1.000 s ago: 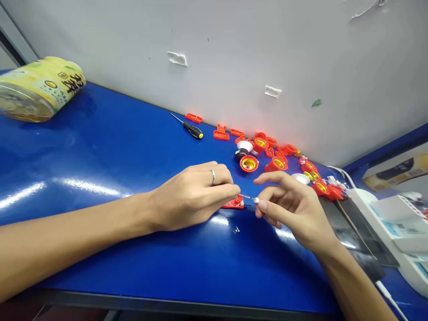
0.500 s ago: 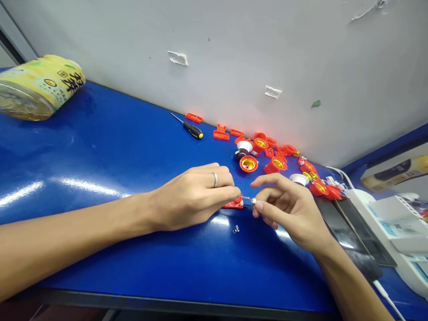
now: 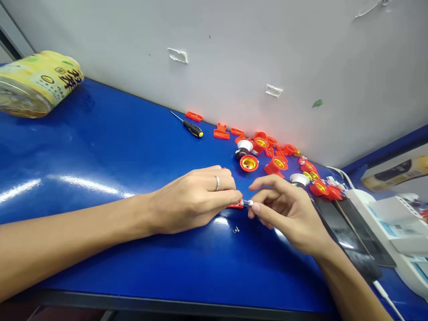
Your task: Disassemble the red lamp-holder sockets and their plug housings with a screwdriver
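Observation:
My left hand [image 3: 197, 198], with a ring on one finger, is closed over a red plastic part [image 3: 236, 205] on the table. Most of that part is hidden under the fingers. From its right end sticks a thin metal spring [image 3: 246, 202] tipped by a small white piece [image 3: 251, 203]. Thumb and forefinger of my right hand [image 3: 284, 209] pinch this white piece, while the other fingers curl below. A few tiny metal screws [image 3: 236, 230] lie just in front of the hands.
Behind the hands are several red lamp sockets [image 3: 249, 163] with brass-coloured threads. A screwdriver [image 3: 192, 128] and red plastic pieces [image 3: 221, 133] lie near the wall. A yellow-labelled bottle [image 3: 43, 82] is on its side at far left. A dark phone-like slab [image 3: 347, 232] and white holder [image 3: 388, 223] stand right.
My right hand has moved slightly left, bringing the white piece closer to the red part. The exposed spring looks shorter. My left hand stays nearly in place.

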